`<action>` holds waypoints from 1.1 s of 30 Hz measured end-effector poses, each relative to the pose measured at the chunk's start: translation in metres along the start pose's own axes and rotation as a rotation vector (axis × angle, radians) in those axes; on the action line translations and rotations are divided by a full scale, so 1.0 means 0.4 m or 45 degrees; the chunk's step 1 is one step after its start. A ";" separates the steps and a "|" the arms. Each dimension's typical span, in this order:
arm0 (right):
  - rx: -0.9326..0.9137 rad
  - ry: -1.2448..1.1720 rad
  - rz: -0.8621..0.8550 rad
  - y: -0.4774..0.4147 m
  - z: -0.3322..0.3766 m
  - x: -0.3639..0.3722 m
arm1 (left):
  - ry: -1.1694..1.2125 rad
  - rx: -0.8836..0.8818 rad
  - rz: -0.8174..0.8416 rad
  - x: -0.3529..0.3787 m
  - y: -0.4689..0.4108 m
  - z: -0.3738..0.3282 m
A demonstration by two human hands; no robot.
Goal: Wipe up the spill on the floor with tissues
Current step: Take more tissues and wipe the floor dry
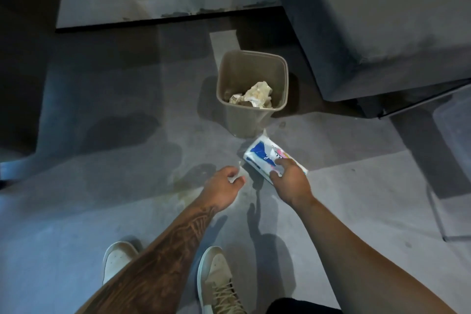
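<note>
My right hand (290,181) grips a white and blue tissue pack (265,154), held above the floor in the middle of the view. My left hand (224,183) is just left of the pack and pinches a thin white tissue (238,173) between its fingertips. On the grey floor below and left of the hands lies a wet, yellowish spill (186,181), with a larger dark damp patch (119,130) farther left.
A beige waste bin (251,94) with crumpled used tissues stands just beyond the pack. A dark sofa (382,20) fills the upper right, dark furniture the left edge. My two light shoes (216,280) are at the bottom.
</note>
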State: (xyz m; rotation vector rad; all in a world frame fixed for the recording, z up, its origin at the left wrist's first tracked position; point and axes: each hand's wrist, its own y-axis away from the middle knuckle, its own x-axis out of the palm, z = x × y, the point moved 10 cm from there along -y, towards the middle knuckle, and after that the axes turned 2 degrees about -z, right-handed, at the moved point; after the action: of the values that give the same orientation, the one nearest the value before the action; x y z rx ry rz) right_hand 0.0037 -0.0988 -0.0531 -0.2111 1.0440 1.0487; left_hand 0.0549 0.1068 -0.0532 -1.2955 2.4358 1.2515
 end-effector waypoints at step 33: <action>-0.341 -0.348 -0.265 0.127 0.225 -0.005 | 1.044 -0.142 -0.334 -0.191 -0.066 0.104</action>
State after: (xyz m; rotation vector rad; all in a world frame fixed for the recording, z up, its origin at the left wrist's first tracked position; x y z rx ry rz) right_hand 0.0179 -0.0198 0.0121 -0.3743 0.6203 0.9932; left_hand 0.1114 0.1774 -0.0626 -2.4483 2.5152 0.8990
